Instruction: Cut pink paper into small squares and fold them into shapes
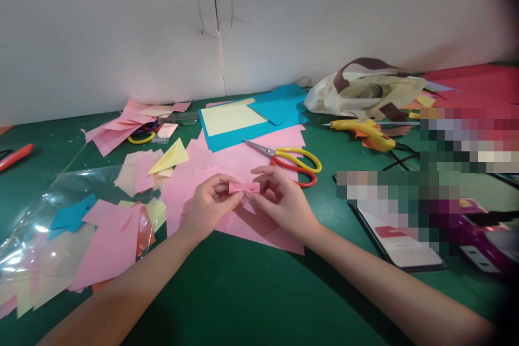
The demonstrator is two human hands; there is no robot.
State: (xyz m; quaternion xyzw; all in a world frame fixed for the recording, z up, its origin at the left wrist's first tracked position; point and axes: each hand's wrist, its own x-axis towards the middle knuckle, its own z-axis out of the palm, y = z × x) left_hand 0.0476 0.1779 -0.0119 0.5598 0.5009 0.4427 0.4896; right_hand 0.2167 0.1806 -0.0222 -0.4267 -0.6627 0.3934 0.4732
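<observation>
Between both hands is a small folded piece of pink paper [244, 188], held above larger pink sheets [267, 235]. My left hand [213, 200] pinches its left end, thumb at the lower edge. On the other end, my right hand [284, 197] grips with its thumb and some fingers, while the index finger is raised. Just behind the right hand lie scissors [294, 159] with yellow and red handles, partly open, blades pointing left. Blue sheets [235, 138] and a pale yellow sheet [229, 118] are stacked beyond.
Paper pieces and a clear plastic bag [97, 178] lie at left, with more pink scraps [117, 127] behind. At right are a yellow glue gun [365, 132] with black cable, a cream bag [324, 97], a tablet-like device [409, 248] and a purple object [486, 243]. A white wall [121, 32] stands behind.
</observation>
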